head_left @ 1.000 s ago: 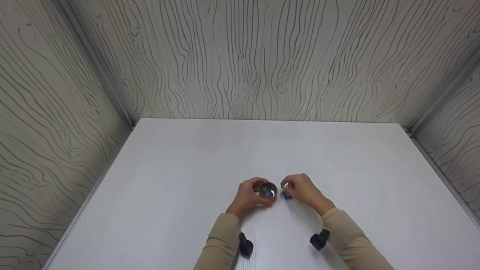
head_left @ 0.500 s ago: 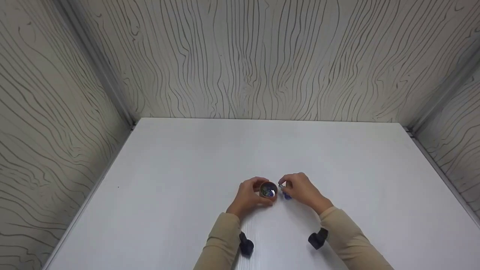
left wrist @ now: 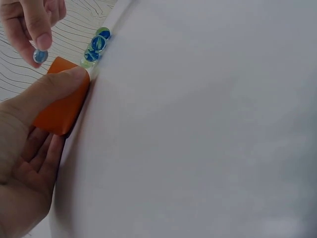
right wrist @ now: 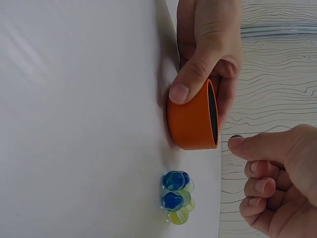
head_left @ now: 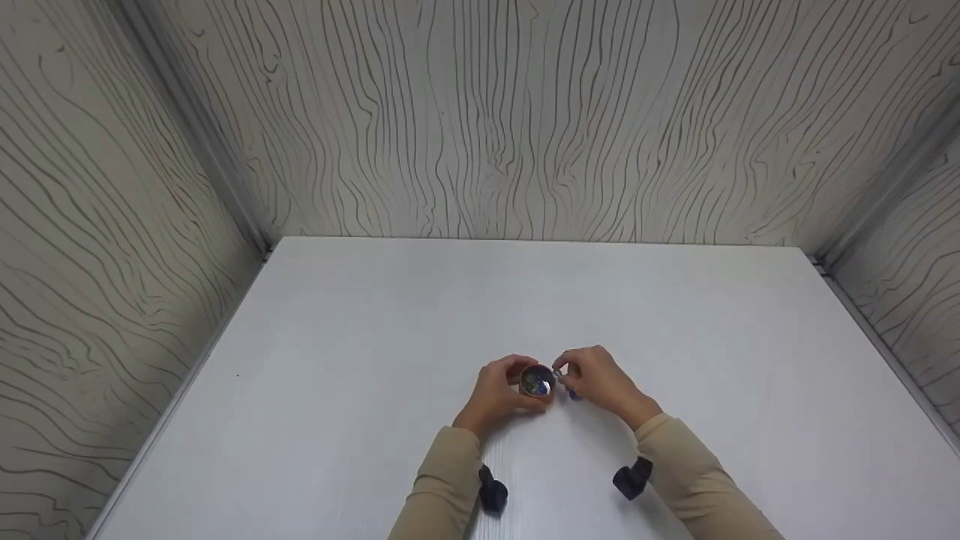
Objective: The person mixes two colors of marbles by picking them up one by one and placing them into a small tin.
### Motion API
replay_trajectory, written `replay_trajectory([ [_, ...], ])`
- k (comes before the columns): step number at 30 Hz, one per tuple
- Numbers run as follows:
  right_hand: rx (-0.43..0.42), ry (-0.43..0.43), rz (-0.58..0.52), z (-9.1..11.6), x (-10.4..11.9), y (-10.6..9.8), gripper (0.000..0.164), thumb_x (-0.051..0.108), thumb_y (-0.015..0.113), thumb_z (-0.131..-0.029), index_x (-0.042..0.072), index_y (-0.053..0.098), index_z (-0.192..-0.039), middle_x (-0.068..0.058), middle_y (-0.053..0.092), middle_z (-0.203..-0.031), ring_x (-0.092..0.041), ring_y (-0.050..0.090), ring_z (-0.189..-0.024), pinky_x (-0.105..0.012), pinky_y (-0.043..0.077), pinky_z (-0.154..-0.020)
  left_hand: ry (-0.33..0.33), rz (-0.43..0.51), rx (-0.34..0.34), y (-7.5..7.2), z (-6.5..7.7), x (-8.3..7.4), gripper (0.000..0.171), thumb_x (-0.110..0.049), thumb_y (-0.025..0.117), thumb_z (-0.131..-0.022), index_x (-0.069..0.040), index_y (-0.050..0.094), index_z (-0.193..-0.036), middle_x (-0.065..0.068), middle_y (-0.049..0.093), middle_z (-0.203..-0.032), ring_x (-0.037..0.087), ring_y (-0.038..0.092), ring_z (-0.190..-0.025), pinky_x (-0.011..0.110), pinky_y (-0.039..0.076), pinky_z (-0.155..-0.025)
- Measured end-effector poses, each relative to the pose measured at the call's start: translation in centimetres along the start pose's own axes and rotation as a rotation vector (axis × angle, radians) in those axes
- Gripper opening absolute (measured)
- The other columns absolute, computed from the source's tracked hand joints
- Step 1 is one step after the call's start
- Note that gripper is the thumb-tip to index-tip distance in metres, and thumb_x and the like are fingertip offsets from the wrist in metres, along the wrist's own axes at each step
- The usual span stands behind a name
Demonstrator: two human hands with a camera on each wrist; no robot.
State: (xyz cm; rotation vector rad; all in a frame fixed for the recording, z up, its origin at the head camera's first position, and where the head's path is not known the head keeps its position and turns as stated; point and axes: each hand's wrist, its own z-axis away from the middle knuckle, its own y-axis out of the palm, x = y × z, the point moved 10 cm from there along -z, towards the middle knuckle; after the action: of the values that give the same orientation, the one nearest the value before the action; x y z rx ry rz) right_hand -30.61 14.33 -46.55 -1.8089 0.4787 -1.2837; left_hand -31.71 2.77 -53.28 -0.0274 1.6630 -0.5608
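A small orange cup (right wrist: 192, 124) with a dark inside stands upright on the white table. My left hand (head_left: 495, 391) holds it around the side, thumb at the front in the right wrist view. Blue and green glints of marbles show inside the cup (head_left: 537, 381) from above. My right hand (head_left: 602, 382) is just right of the rim, pinching a bluish glass marble (left wrist: 40, 55) between thumb and forefinger, above the cup's mouth level. Several blue and yellow-green glass marbles (right wrist: 174, 180) lie clustered on the table beside the cup, partly hidden under my right hand in the head view.
The white table (head_left: 375, 315) spreads around both hands. Wood-grain patterned panels (head_left: 480, 120) rise at the back and sides. A black wrist camera (head_left: 493, 495) sits on my left forearm, and another black camera (head_left: 631, 480) on the right.
My right hand has drifted a little left, bringing the pinched marble up to the cup's rim. My left hand and the cup have stayed in place.
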Motion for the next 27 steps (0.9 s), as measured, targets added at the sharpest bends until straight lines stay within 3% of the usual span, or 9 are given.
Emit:
replay_trajectory([
  [14, 0.028, 0.071, 0.005, 0.02, -0.26, 0.55, 0.016, -0.002, 0.065, -0.083, -0.002, 0.071, -0.097, -0.003, 0.058, -0.059, -0.004, 0.043, -0.052, -0.014, 0.034, -0.047, -0.014, 0.011, -0.012, -0.04, 0.16, 0.08, 0.057, -0.008, 0.088, -0.064, -0.007, 0.064, -0.116, 0.009, 0.07, -0.115, 0.022, 0.066, -0.113, 0.025, 0.055, -0.098],
  [27, 0.009, 0.031, 0.007, -0.04, 0.04, 0.51, 0.016, -0.005, 0.064, -0.08, -0.003, 0.071, -0.095, -0.003, 0.055, -0.059, -0.003, 0.039, -0.053, -0.014, 0.031, -0.047, -0.008, 0.042, 0.0, 0.01, 0.12, 0.08, 0.057, -0.007, 0.087, -0.065, -0.006, 0.064, -0.117, 0.011, 0.07, -0.115, 0.023, 0.066, -0.114, 0.022, 0.055, -0.097],
])
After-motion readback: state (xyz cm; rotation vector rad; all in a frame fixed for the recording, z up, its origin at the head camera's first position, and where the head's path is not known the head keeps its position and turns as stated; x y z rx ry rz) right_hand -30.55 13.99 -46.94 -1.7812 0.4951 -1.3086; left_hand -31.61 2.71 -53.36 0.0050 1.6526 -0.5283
